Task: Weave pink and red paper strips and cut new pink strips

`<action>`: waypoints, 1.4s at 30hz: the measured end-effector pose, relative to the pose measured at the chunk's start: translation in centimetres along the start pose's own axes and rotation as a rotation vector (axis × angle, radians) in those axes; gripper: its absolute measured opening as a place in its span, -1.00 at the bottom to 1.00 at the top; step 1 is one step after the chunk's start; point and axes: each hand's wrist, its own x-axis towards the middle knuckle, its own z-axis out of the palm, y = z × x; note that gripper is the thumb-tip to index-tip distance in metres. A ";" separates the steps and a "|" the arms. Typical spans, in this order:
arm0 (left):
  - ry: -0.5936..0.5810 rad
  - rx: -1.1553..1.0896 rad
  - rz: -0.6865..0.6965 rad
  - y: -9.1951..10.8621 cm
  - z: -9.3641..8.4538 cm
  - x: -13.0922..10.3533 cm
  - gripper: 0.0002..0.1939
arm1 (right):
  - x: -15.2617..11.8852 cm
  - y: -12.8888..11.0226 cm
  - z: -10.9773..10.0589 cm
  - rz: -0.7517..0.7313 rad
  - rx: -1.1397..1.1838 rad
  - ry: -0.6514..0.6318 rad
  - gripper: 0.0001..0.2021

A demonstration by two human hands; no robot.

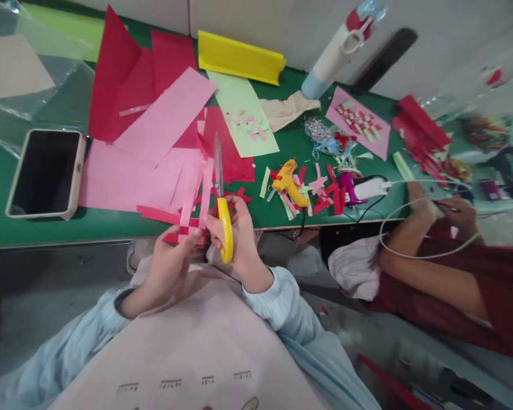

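Note:
My left hand [171, 265] pinches the lower left edge of a small woven paper piece [189, 230], with pink strips crossing red ones in a check pattern. Long loose pink strips [188, 196] stick up from its far side. In my right hand [239, 239] is a pair of yellow-handled scissors [225, 228], blades pointing away from me and close together. The fingertips of that hand also reach the right edge of the weave. Beneath and beyond lie pink sheets [128, 176] and a loose red strip [160, 214] along the table's edge.
A phone [46, 173] lies at left. Red card [119, 85] and a yellow folded sheet [241, 57] are at the back. To the right are a yellow glue gun [290, 183], paper scraps and a bottle [333, 54]. A co-worker's hands [453, 213] work at far right.

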 end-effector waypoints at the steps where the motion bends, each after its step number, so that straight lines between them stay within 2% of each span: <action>1: 0.034 0.004 -0.007 0.1 0.2 0.0 -0.66 | 0.1 0.3 0.0 0.006 -0.006 0.003 -0.42; 3: 0.082 0.033 -0.022 0.3 0.4 0.0 -0.63 | 0.2 0.8 0.0 0.018 -0.018 0.017 -0.42; 7: 0.104 0.096 -0.018 0.6 0.6 -0.1 -0.65 | 0.3 1.1 -0.1 0.009 -0.012 0.016 -0.43; 14: 0.092 0.129 -0.044 0.4 0.1 0.0 -0.70 | 0.2 -0.5 -0.3 0.033 -0.032 0.069 -0.42; 19: 0.136 0.098 -0.079 0.0 -0.2 0.1 -0.64 | 0.3 -0.7 -0.4 0.047 -0.016 0.110 -0.40; 25: -0.002 0.105 -0.042 -0.1 -0.5 0.0 -0.70 | 0.8 -0.4 -0.7 0.061 -0.022 0.154 -0.49; 30: -0.058 0.154 -0.020 -0.1 -0.8 0.3 -0.74 | 0.9 -0.3 -0.9 0.034 -0.008 0.125 -0.46; 33: -0.021 0.370 0.136 0.4 -1.1 0.8 -0.77 | 0.9 0.0 -1.5 -0.016 0.002 0.089 -0.47; 38: 0.084 0.997 0.642 1.8 -2.6 2.4 -0.81 | 0.6 0.1 -2.3 -0.041 -0.003 0.051 -0.49; 40: 0.110 1.131 0.803 2.1 -3.3 3.0 -0.84 | 0.2 -0.1 -2.5 -0.019 -0.005 -0.005 -0.50; 42: 0.066 1.188 0.925 2.3 -3.8 3.5 -0.77 | -0.1 -0.1 -2.4 -0.003 -0.003 -0.057 -0.51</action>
